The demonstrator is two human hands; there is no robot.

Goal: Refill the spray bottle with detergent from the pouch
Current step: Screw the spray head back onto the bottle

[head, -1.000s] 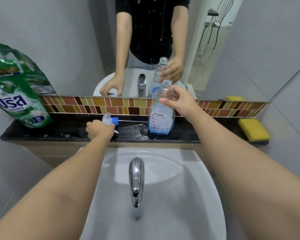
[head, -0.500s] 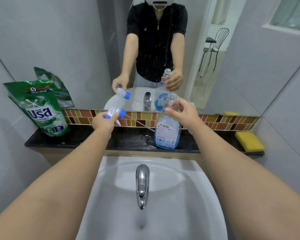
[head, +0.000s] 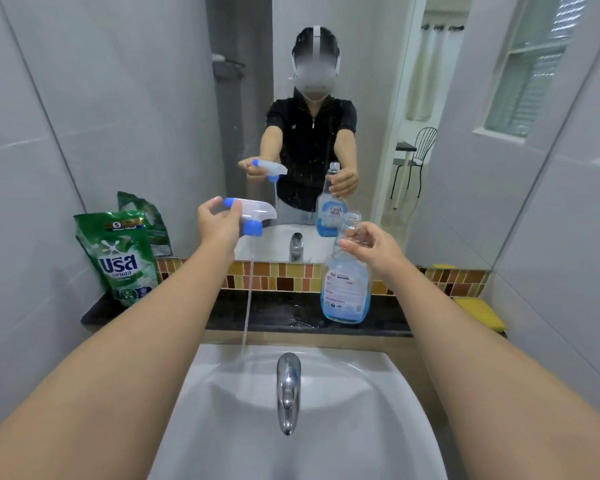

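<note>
Your left hand (head: 219,225) grips the spray head (head: 252,213), lifted up in the air to the left of the bottle. Its long thin tube (head: 247,299) hangs straight down toward the sink (head: 361,382). Your right hand (head: 374,249) holds the neck of the spray bottle (head: 345,289), fingers curled round it. The bottle stands upright on the dark shelf (head: 274,315), its top open, with only a little blue liquid at the bottom.

Watch out here. The tube may drip onto the shelf or into the sink. It could also swing and bump the bottle. The shelf looks wet beside the bottle, so the bottle might slide or tip if you let go too fast.

The green detergent pouch (head: 120,258) leans on the wall at the left end of the shelf, well apart from the bottle. You will need a free hand to get it.

The pouch has big white letters and a "5" in a circle near the top. The bottle's label writing is too small to read.
</note>
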